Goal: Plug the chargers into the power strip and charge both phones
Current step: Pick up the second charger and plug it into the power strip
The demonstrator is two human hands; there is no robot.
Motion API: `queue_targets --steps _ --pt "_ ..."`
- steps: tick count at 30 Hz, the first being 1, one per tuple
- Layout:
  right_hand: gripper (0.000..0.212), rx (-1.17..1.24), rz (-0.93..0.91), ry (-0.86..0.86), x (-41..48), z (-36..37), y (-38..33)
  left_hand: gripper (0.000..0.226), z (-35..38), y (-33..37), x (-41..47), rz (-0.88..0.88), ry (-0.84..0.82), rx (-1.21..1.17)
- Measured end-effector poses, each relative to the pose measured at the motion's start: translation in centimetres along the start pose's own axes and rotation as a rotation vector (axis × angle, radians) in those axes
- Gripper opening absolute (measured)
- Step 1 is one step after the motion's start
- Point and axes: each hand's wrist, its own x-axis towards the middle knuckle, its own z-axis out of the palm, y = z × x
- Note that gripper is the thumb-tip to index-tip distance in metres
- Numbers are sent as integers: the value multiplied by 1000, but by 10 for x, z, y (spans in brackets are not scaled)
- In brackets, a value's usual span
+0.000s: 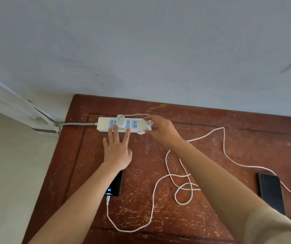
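Observation:
A white power strip (pixel 104 124) with blue sockets lies at the back of the wooden table (pixel 211 124). One white charger (pixel 120 120) is plugged into it. My left hand (pixel 117 148) rests flat, fingertips pressing the strip's front edge. My right hand (pixel 160 128) grips a second white charger (pixel 142 127) at the strip's right end, over a socket. One phone (pixel 115 186) lies under my left wrist, screen lit, with a white cable (pixel 132 228) plugged in. The other phone (pixel 271 192), dark, lies at the right beside a second cable (pixel 224 141).
The table stands against a grey wall (pixel 141 50). The strip's grey cord (pixel 77 123) runs left off the table toward a white frame (pixel 17 103). Loops of white cable (pixel 183 189) lie across the table's middle and right.

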Motion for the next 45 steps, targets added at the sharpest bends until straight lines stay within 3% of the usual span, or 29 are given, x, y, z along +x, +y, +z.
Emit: queue_targets --steps 17,24,28,34,40,45 --pt "51 -278 -154 -215 26 -5 -29 70 -7 -16 -6 59 99 -89" --pt "40 -476 -235 -258 26 2 -36 65 -8 -25 -8 73 111 -152" --pt "46 -449 -144 -288 37 4 -41 66 -9 -24 -8 57 135 -210" --pt "53 -512 -152 -244 31 8 -28 63 -6 -28 -7 65 146 -229" --pt "45 -558 -186 -194 36 20 -32 63 -3 -28 -4 65 117 -186" --pt "52 -542 -125 -186 33 16 -28 65 -11 -26 -5 51 9 -96"
